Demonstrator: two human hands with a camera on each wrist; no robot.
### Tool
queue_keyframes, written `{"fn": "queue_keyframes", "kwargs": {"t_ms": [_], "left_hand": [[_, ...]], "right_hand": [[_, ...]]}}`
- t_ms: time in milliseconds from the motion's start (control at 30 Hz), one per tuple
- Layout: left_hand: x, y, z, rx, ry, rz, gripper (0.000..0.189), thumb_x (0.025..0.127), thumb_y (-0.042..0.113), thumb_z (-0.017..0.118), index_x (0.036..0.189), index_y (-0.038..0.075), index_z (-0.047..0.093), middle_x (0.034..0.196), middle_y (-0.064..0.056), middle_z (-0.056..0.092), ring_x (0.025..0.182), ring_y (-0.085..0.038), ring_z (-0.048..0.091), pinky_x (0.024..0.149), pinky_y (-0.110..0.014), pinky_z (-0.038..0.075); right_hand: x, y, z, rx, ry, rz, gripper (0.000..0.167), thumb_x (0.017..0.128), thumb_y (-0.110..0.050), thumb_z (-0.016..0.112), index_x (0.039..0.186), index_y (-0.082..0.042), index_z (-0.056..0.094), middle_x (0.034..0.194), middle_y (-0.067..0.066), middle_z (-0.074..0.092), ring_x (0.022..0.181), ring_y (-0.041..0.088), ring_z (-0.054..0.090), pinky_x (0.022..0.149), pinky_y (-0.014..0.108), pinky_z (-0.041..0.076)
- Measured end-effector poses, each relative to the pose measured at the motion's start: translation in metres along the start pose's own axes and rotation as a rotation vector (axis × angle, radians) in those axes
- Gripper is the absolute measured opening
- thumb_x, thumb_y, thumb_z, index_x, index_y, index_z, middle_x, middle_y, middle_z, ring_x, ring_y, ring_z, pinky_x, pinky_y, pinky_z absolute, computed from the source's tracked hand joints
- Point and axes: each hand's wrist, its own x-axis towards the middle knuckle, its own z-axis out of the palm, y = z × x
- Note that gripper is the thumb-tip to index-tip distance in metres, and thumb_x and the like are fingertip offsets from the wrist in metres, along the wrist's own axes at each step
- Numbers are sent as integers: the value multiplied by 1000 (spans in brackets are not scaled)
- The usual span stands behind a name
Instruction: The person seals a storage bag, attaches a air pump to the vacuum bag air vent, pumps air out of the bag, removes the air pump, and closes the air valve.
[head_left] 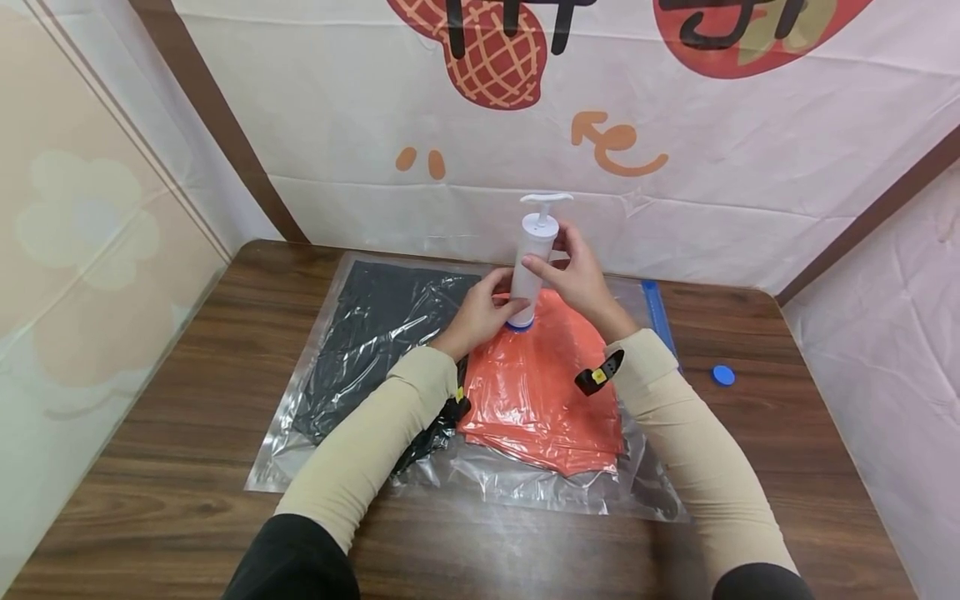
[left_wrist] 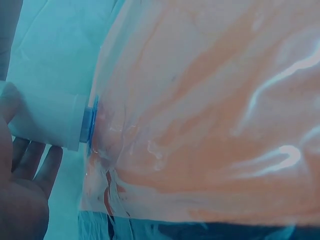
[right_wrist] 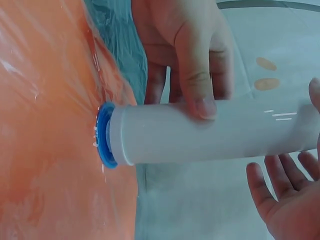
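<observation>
A white hand pump (head_left: 534, 240) with a T-shaped handle stands nearly upright at the back of a clear plastic storage bag (head_left: 525, 494). Its lower end meets the bag's blue valve (right_wrist: 104, 135). My left hand (head_left: 480, 315) holds the lower part of the barrel, thumb on the near side. Higher up, my right hand (head_left: 583, 279) grips the barrel, its thumb across the front and fingers behind. Under the clear film lie folded orange fabric (head_left: 540, 400) below the pump and dark fabric (head_left: 390, 333) to the left.
A small blue cap (head_left: 723, 375) lies on the wooden table (head_left: 750, 450) right of the bag. The bag has a blue strip (head_left: 657, 312) along its right edge. Behind the table hangs a printed cloth (head_left: 337, 125), close to the pump. Black bands (head_left: 600, 375) hang at both wrists.
</observation>
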Motion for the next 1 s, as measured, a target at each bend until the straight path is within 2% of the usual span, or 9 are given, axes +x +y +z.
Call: {"fn": "queue_keyframes", "kwargs": {"t_ms": [233, 400, 467, 667, 833, 900, 1000], "left_hand": [[-1, 0, 0, 15, 0, 9, 63, 99, 18, 70, 153, 10, 40, 151, -13, 50, 138, -26, 49, 111, -39, 44], [-2, 4, 1, -28, -8, 16, 69, 98, 13, 70, 157, 9, 34, 152, -16, 48, 139, -28, 48, 110, -40, 44], [-3, 7, 1, -46, -14, 16, 68, 98, 12, 69, 157, 8, 34, 151, -17, 49, 138, -28, 49, 110, -40, 45], [-7, 7, 0, -61, -7, 51, 59, 102, 9, 63, 154, 2, 37, 148, -20, 50, 136, -30, 51, 110, -39, 45], [-9, 6, -3, -64, 39, 88, 46, 105, 7, 56, 148, 0, 45, 143, -21, 55, 131, -31, 56, 107, -38, 48], [-9, 6, -4, -44, 58, 87, 42, 105, 9, 55, 146, 1, 48, 141, -20, 57, 129, -30, 57, 105, -38, 48], [-7, 7, -4, -11, 72, 79, 38, 105, 11, 56, 142, 2, 50, 139, -18, 58, 126, -28, 58, 104, -38, 49]], "right_hand": [[-5, 2, 7, 15, 62, 6, 63, 94, -10, 75, 145, 2, 40, 130, 21, 55, 113, 30, 56, 97, 48, 49], [-9, 3, 12, 33, 96, 10, 60, 95, -5, 71, 144, 6, 37, 134, 27, 53, 118, 34, 54, 100, 47, 48], [-12, -4, 13, 38, 103, 10, 57, 96, -2, 69, 142, 9, 38, 132, 29, 53, 118, 36, 54, 101, 46, 47], [-23, -30, 12, 42, 93, -22, 47, 97, 2, 65, 137, 15, 43, 129, 31, 54, 118, 41, 55, 104, 50, 46], [-25, -26, 11, 60, 92, -27, 48, 99, 0, 64, 140, 14, 44, 131, 33, 52, 117, 44, 54, 104, 56, 44], [-26, -25, 11, 66, 98, -9, 47, 99, -1, 64, 139, 13, 44, 131, 32, 53, 116, 40, 54, 104, 53, 45], [-28, -23, 11, 71, 110, 14, 43, 100, -3, 63, 136, 13, 46, 129, 30, 54, 114, 33, 55, 101, 43, 46]]}}
